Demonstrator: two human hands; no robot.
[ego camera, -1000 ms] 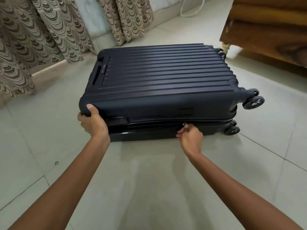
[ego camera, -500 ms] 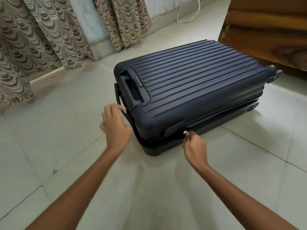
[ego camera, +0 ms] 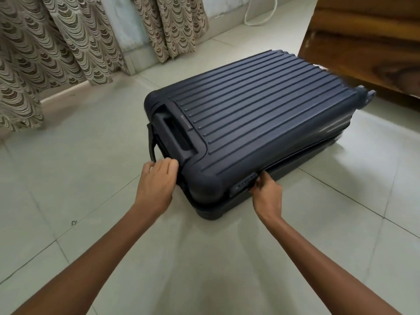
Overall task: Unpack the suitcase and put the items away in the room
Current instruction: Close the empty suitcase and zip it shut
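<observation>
A dark blue ribbed hard-shell suitcase (ego camera: 261,123) lies flat on the tiled floor, closed, with one corner turned toward me. My left hand (ego camera: 156,185) rests against its near left corner, fingers curled at the seam just below the top handle (ego camera: 151,142). My right hand (ego camera: 266,192) pinches the zipper pull at the side seam, beside the lock panel (ego camera: 243,184). The zipper pull itself is hidden by my fingers. Nothing of the suitcase's contents shows.
Patterned curtains (ego camera: 56,53) hang along the far wall at left and centre. A wooden furniture piece (ego camera: 368,42) stands at the right, close to the suitcase's far end. A white cable (ego camera: 261,17) loops on the floor by the wall. Pale floor tiles (ego camera: 91,223) surround the case.
The suitcase has swung round so its corner faces me. My left hand moved from the front edge to the handle-end corner. My right hand slid the zipper pull toward the lock panel.
</observation>
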